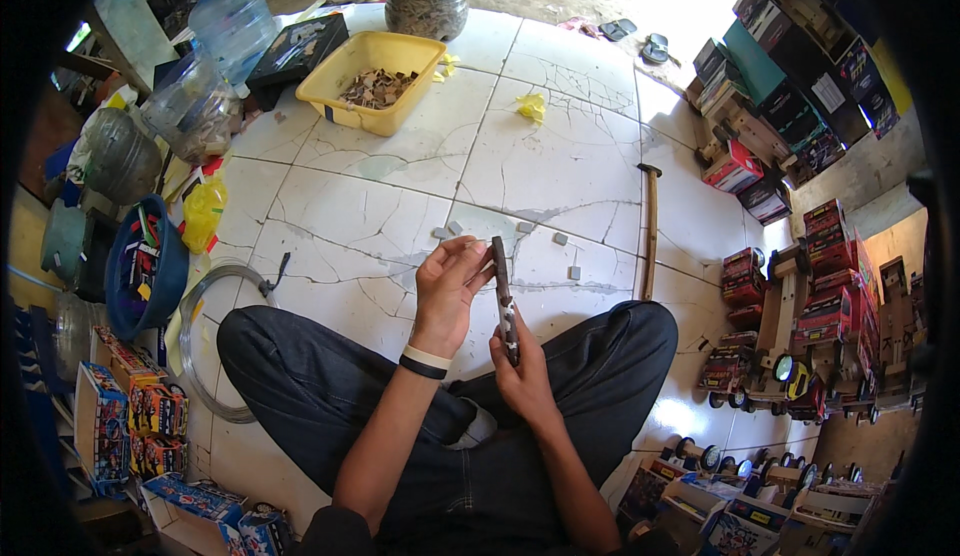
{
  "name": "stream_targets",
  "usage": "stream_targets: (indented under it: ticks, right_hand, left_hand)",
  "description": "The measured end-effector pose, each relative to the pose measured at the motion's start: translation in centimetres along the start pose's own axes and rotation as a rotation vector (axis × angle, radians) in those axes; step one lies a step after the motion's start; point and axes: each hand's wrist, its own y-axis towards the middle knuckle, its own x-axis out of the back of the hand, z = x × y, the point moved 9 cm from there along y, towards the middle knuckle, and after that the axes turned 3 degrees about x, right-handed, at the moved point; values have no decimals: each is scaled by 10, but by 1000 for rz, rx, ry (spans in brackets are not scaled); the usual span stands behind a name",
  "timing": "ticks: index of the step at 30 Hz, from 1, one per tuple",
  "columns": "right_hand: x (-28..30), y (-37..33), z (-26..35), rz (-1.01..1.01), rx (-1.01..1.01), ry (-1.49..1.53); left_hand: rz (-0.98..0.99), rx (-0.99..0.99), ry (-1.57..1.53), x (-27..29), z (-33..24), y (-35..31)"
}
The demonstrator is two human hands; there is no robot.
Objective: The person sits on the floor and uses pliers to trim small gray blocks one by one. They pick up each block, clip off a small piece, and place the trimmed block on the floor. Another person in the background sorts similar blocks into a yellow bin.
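Observation:
Over my crossed legs, both hands are on a narrow dark brown strip (502,281) with pale patches along its lower part. It stands nearly upright in view, and I cannot tell its exact kind. My right hand (526,384) is closed round its lower end. Beside the upper end, my left hand (448,291), with two bands at the wrist, has its fingers pinched together; whether something small is between them is hidden. Several small grey blocks, one of them a grey block (574,273) at the right, lie on the tiles beyond my hands.
A hammer (650,226) lies to the right on the cracked tile floor (390,186). Far left is a yellow basin (310,91) of scraps. A blue tub (172,286) and coiled tubing (190,356) are at left. Toy trucks (825,316) are stacked at right.

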Motion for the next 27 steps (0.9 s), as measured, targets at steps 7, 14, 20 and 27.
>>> stream_targets:
  ticks: [7,14,20,27]
  right_hand:
    - [-24,-15,3,190,-311,993]
    - [4,-5,37,-166,159,-530]
    - [6,-5,26,-139,127,-356]
    - [26,-1,12,-167,93,-92]
  left_hand:
    - [72,-339,481,-15,-28,-4]
    - [-110,-607,731,-12,-47,-17]
    - [-71,-656,812,-21,-48,-17]
    - [1,-270,490,3,-45,6]
